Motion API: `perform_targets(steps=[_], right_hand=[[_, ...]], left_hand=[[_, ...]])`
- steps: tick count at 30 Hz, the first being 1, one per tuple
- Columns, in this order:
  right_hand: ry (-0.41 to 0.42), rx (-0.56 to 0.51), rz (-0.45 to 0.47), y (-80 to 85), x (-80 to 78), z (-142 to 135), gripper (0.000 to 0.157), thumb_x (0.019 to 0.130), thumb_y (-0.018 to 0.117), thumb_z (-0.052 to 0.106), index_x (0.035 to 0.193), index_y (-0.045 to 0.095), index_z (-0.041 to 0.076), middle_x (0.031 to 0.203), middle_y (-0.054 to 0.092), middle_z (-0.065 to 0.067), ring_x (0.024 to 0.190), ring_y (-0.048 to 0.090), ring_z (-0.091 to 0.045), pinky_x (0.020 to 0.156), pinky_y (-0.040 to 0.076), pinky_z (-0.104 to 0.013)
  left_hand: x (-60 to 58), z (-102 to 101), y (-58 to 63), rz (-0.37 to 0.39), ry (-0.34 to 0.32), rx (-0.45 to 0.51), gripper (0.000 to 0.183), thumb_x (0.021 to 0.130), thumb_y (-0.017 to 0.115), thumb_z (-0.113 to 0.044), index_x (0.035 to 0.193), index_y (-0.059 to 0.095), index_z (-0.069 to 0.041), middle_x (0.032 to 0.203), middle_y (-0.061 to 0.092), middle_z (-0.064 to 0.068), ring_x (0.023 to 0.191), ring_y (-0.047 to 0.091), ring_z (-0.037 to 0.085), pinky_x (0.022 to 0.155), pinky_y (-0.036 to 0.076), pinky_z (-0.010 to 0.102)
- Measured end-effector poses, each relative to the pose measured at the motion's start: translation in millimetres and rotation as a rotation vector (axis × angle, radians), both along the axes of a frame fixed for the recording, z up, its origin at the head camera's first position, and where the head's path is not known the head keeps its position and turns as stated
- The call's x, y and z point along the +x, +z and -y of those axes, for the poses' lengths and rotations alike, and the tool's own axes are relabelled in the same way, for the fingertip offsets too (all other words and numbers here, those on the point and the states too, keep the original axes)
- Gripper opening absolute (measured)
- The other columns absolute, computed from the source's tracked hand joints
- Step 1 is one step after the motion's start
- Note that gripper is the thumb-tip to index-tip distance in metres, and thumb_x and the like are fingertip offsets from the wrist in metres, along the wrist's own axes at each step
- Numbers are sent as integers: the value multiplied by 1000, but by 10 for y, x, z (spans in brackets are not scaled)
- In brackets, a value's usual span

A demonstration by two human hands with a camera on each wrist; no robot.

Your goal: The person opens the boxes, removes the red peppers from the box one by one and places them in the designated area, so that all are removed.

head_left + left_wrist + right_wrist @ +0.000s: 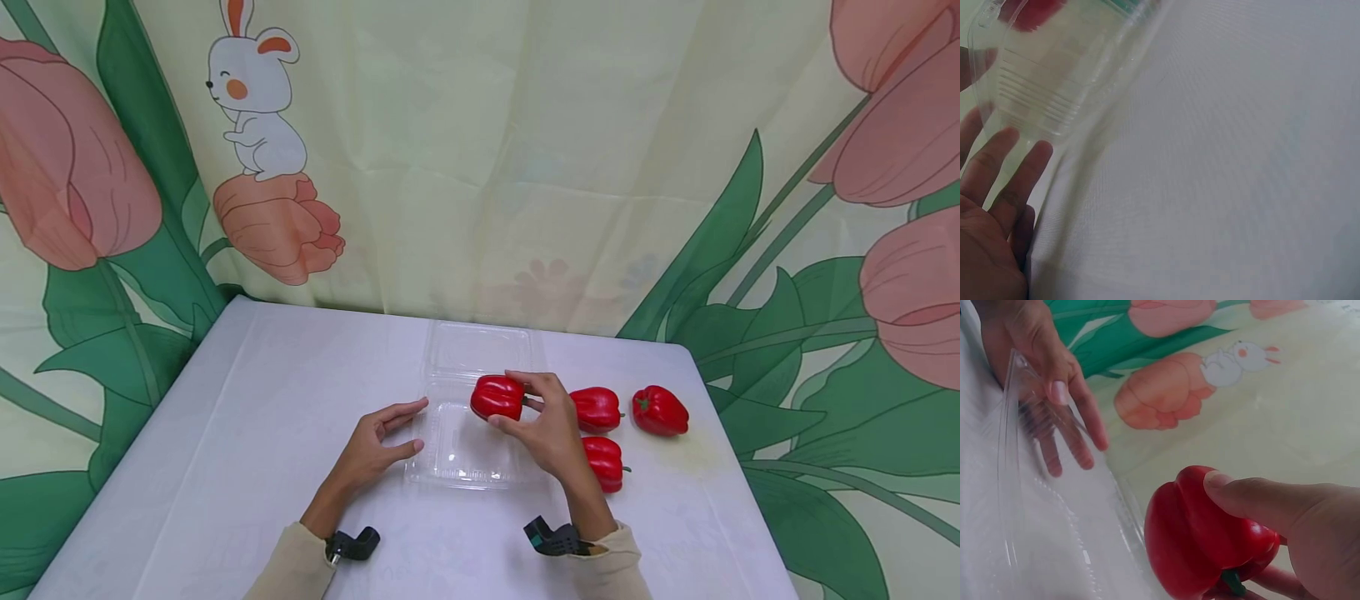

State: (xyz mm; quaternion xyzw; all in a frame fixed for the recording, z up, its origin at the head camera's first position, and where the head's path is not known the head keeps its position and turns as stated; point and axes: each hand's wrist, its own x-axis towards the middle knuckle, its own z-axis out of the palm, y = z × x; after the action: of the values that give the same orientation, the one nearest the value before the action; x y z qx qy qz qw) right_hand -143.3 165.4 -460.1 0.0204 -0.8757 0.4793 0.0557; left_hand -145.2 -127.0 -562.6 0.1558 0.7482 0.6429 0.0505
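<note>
A red bell pepper (497,397) with a green stem is held by my right hand (553,425), above the right part of a clear plastic clamshell box (468,467). In the right wrist view the thumb presses one side of the pepper (1191,531), with other fingers partly hidden beyond it. The box's lid (480,350) lies folded back, away from me. My left hand (367,450) is at the box's left side, fingers extended and spread. In the left wrist view its fingertips lie close by the clear wall (1041,106); whether they touch it, I cannot tell.
More red bell peppers lie to the right of the box: one behind my right hand (596,409), one nearer me (604,463) and one farther right (660,411). A white cloth covers the table (225,467). Behind its far edge hangs a printed curtain (570,167).
</note>
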Motion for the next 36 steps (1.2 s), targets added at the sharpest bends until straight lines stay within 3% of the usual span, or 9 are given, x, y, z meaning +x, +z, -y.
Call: perform_targets(steps=[36], right_hand=[[-125,61,30,244,120,-601,82,77,97,22,150,59,20,149,53,-14,137,56,-38,97,62,-59]], left_hand=[[-8,5,-15,6,2,5,60,90,84,-7,146,63,-12,155,61,7,149,53,33,115,35,6]])
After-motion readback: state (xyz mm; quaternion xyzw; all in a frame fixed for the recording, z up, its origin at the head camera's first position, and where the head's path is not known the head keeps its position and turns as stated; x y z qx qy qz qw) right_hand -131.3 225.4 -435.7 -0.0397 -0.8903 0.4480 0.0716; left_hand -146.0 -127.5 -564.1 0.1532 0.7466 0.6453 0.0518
